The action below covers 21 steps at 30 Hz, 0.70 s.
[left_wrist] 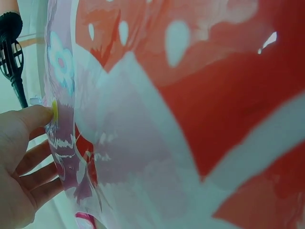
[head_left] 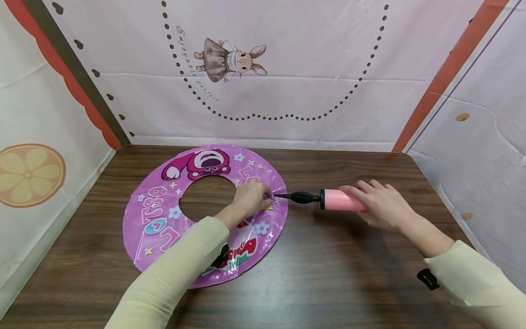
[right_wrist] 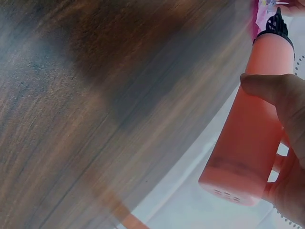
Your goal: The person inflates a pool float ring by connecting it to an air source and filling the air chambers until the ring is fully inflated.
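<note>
A purple swim ring (head_left: 133, 219) printed with a pink bear, flowers and strawberries lies on the table, looking partly filled. My left hand (head_left: 251, 196) pinches its film on the right side, by a small clear valve (left_wrist: 35, 100) that shows in the left wrist view. A pink hand pump (head_left: 340, 200) lies level to the right, and my right hand (head_left: 384, 205) grips its barrel (right_wrist: 245, 133) from the outer end. Its black nozzle (head_left: 283, 196) points left, the tip right at my left fingertips. The ring's surface (left_wrist: 143, 143) fills most of the left wrist view.
The dark wood table (head_left: 304, 274) carries both things. A pale printed cloth (head_left: 312, 55) with a rabbit rises behind it, and more cloth (head_left: 485, 151) hangs at both sides. A black wrist mount (head_left: 428, 278) sits on the right sleeve.
</note>
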Each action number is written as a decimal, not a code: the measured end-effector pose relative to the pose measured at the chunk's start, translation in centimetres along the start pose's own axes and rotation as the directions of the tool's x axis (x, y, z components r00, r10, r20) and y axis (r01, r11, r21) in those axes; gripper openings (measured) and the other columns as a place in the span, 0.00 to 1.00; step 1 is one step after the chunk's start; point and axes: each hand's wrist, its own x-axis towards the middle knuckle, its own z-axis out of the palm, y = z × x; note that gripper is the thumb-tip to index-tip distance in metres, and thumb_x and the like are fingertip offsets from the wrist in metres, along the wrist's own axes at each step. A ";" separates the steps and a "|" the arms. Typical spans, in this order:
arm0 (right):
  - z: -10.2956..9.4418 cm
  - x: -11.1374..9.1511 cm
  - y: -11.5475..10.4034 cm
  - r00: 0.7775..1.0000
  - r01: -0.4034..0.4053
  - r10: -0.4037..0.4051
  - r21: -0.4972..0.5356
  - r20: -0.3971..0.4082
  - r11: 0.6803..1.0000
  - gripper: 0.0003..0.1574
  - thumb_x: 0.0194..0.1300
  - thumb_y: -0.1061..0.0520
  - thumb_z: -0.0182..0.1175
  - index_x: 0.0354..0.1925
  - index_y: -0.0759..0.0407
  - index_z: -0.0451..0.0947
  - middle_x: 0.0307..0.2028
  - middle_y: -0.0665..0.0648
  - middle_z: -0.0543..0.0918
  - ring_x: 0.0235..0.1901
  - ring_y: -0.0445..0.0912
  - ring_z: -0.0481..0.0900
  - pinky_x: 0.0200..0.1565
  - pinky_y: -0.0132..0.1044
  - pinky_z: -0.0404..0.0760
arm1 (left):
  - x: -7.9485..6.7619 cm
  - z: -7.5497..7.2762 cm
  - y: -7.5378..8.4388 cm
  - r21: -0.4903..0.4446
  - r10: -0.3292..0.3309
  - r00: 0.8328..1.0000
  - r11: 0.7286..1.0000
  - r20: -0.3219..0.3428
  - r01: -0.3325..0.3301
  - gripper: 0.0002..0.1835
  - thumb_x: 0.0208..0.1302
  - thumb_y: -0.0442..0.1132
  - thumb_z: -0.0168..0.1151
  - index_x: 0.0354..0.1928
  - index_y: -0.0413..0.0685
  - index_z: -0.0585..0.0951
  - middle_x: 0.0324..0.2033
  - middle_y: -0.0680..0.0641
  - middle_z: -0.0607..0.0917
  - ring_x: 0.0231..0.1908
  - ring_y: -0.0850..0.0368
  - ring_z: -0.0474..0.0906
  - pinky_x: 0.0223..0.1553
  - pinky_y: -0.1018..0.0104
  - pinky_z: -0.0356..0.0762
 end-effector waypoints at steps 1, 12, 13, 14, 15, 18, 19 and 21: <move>-0.1 0.1 -0.1 1.000 0.009 -0.009 -0.004 -0.004 1.000 0.45 0.39 0.55 0.72 0.58 0.49 0.68 0.42 0.56 0.76 0.41 0.56 0.75 0.30 0.54 0.76 | 0.0 0.0 0.0 -0.001 0.000 1.000 1.000 -0.001 0.000 0.06 0.50 0.45 0.68 0.32 0.58 0.86 0.27 0.56 0.84 0.29 0.58 0.75 0.27 0.62 0.74; -0.3 0.9 -0.5 0.999 0.036 -0.036 -0.045 0.001 0.998 0.44 0.40 0.54 0.73 0.58 0.50 0.70 0.41 0.57 0.77 0.40 0.56 0.75 0.30 0.53 0.76 | 0.2 -0.1 0.1 0.029 0.027 1.000 0.999 0.014 -0.028 0.05 0.51 0.44 0.68 0.31 0.55 0.85 0.24 0.56 0.83 0.25 0.59 0.74 0.25 0.65 0.72; -0.4 0.9 -0.5 0.999 0.040 -0.040 -0.051 0.000 0.998 0.44 0.40 0.54 0.73 0.58 0.50 0.70 0.41 0.57 0.77 0.40 0.56 0.76 0.29 0.53 0.76 | 0.2 -0.1 0.1 0.038 0.034 0.999 0.999 0.015 -0.035 0.05 0.51 0.44 0.68 0.31 0.55 0.85 0.24 0.56 0.83 0.25 0.59 0.74 0.25 0.65 0.72; -0.4 1.0 -0.5 0.999 0.044 -0.044 -0.059 -0.001 0.997 0.43 0.40 0.54 0.73 0.58 0.50 0.70 0.40 0.57 0.77 0.40 0.56 0.75 0.29 0.52 0.76 | 0.2 -0.1 0.1 0.045 0.041 0.999 0.998 0.017 -0.042 0.05 0.51 0.44 0.67 0.31 0.55 0.85 0.24 0.55 0.83 0.25 0.59 0.74 0.25 0.65 0.72; -0.4 1.1 -0.5 0.999 0.047 -0.047 -0.069 -0.001 0.997 0.43 0.40 0.54 0.73 0.58 0.50 0.70 0.40 0.57 0.76 0.40 0.56 0.75 0.29 0.52 0.75 | 0.2 -0.1 0.2 0.050 0.046 0.999 0.998 0.018 -0.047 0.06 0.51 0.44 0.67 0.31 0.54 0.85 0.25 0.55 0.83 0.25 0.59 0.74 0.25 0.64 0.72; -0.8 1.3 -0.5 0.998 0.059 -0.061 -0.111 -0.012 0.992 0.43 0.39 0.55 0.73 0.57 0.49 0.71 0.39 0.56 0.75 0.39 0.56 0.75 0.28 0.50 0.74 | 0.3 -0.1 0.2 0.070 0.056 0.998 0.996 0.025 -0.057 0.06 0.51 0.44 0.67 0.32 0.54 0.85 0.25 0.55 0.84 0.26 0.58 0.75 0.27 0.64 0.73; -0.9 1.5 -0.6 0.998 0.064 -0.067 -0.129 -0.020 0.990 0.43 0.38 0.55 0.73 0.57 0.49 0.71 0.39 0.56 0.75 0.39 0.56 0.74 0.27 0.50 0.73 | 0.3 -0.1 0.3 0.074 0.057 0.998 0.996 0.029 -0.059 0.06 0.52 0.44 0.67 0.32 0.54 0.85 0.25 0.55 0.83 0.26 0.58 0.75 0.28 0.64 0.74; -1.3 1.8 -0.6 0.995 0.076 -0.086 -0.178 -0.051 0.981 0.42 0.38 0.56 0.73 0.56 0.48 0.72 0.38 0.56 0.75 0.38 0.56 0.74 0.27 0.50 0.72 | 0.3 -0.2 0.4 0.086 0.059 0.998 0.994 0.034 -0.062 0.05 0.51 0.44 0.67 0.30 0.54 0.84 0.24 0.55 0.83 0.25 0.58 0.75 0.28 0.64 0.74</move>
